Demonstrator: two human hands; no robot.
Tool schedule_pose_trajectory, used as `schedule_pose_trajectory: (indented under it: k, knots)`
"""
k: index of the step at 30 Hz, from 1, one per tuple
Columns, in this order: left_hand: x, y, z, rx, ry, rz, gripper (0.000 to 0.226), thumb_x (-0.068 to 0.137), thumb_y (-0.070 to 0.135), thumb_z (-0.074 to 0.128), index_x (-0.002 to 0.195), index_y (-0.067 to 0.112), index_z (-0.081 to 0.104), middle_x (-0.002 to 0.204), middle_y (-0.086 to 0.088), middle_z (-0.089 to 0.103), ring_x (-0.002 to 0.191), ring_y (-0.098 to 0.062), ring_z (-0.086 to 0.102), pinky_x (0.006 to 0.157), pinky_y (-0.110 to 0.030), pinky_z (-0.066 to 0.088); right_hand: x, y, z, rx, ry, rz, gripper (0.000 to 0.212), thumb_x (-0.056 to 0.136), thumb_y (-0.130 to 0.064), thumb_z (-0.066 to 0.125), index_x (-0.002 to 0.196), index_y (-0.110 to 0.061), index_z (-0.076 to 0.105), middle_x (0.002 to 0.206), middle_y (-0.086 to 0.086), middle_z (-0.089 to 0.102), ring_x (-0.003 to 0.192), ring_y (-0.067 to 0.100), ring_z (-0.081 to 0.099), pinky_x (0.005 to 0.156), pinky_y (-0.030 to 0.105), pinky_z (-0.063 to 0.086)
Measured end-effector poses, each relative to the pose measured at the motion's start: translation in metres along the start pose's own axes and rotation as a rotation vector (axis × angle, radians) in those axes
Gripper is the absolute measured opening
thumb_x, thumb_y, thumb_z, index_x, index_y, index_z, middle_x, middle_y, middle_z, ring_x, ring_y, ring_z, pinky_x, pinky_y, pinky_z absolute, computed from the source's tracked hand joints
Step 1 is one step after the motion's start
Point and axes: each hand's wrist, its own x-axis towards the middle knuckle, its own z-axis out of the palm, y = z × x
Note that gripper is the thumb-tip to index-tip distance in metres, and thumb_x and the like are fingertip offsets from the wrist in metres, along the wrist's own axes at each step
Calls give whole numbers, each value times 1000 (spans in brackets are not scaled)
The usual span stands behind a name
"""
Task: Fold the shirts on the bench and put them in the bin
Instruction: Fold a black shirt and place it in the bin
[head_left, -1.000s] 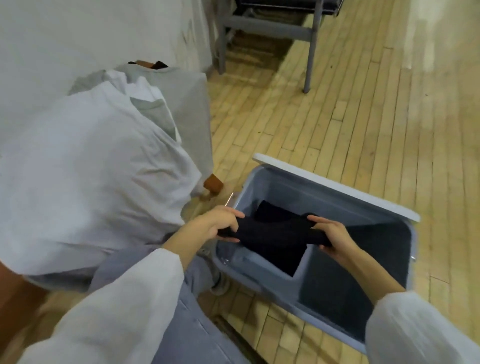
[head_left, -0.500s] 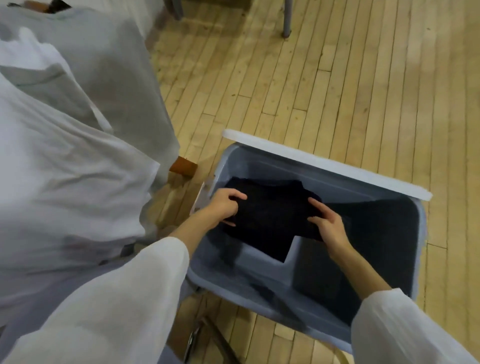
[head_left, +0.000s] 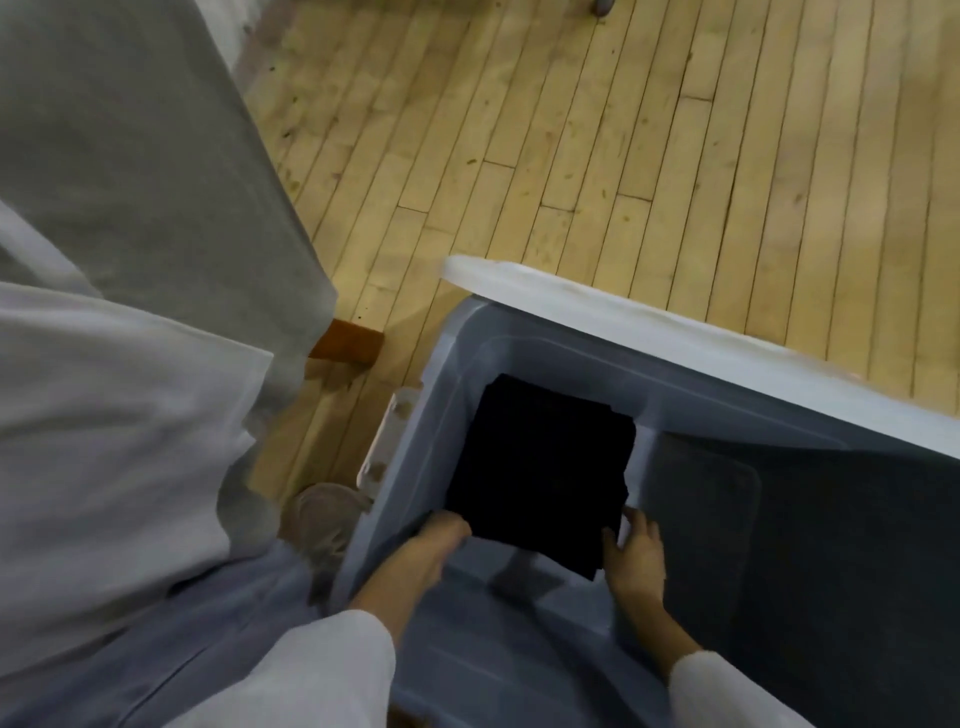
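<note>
Underfoot, a pale yellow plank floor (head_left: 571, 156): long narrow boards with dark seams, staggered end joints and scattered small dark specks. Brighter and washed out toward the upper right, duller and more golden at left. At the very top edge, the grey foot of a furniture leg (head_left: 602, 5), cut off by the frame. In the upper left, a pale strip of wall base (head_left: 236, 47) meeting the boards. Left of centre, resting on the planks, a reddish-brown wooden foot (head_left: 345, 343), soft shadow just below it.

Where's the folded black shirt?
Head view: the black shirt lies inside the grey bin, at its left end, with the left hand and right hand holding its near edge.
</note>
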Motion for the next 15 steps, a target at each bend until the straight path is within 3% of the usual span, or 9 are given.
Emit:
schedule_pose_trajectory:
  k: [2, 4, 6, 8, 11, 15]
  knots:
    - [14, -10, 2, -84, -39, -62, 10, 93, 2, 45, 95, 8, 53, 100, -15, 50, 81, -23, 49, 67, -28, 40, 16, -14, 4, -95, 101, -121, 44, 91, -17, 59, 132, -5, 48, 126, 22, 48, 112, 41, 49, 91, 49, 44]
    - [21, -13, 0, -265, -44, -122, 13, 97, 8, 43, 88, 11, 52, 89, -10, 47, 79, -21, 47, 65, -28, 40, 35, -36, 2, -158, 233, -183, 44, 89, -20, 62, 128, -4, 51, 124, 23, 51, 109, 43, 50, 88, 50, 43]
    - [35, -14, 1, -389, -97, -126, 18, 99, 13, 41, 106, 16, 57, 105, -4, 46, 105, -23, 48, 92, -35, 40, 61, -58, 0, -126, 256, -161, 47, 90, -28, 61, 130, -5, 50, 126, 20, 51, 112, 41, 50, 92, 49, 43]
    - [43, -8, 3, -489, -135, -113, 34, 99, 13, 41, 130, 18, 52, 128, -2, 42, 135, -24, 32, 110, -47, 24, 90, -74, 4, 10, 183, -56, 51, 89, -35, 62, 130, -8, 50, 129, 16, 52, 115, 37, 52, 97, 45, 44]
    - [42, 5, 6, -602, -101, -93, 38, 97, 13, 45, 135, 14, 47, 145, -2, 40, 139, -24, 30, 110, -49, 19, 112, -78, 11, 78, 145, 15, 39, 88, -31, 63, 119, -8, 59, 123, 16, 60, 110, 36, 57, 93, 40, 45]
    - [44, 8, 8, -543, -75, -20, 45, 91, 18, 55, 135, 24, 45, 144, 0, 42, 134, -18, 35, 98, -40, 28, 105, -70, 15, 309, 407, 119, 32, 97, -27, 49, 120, -6, 54, 122, 16, 58, 110, 34, 57, 99, 44, 43]
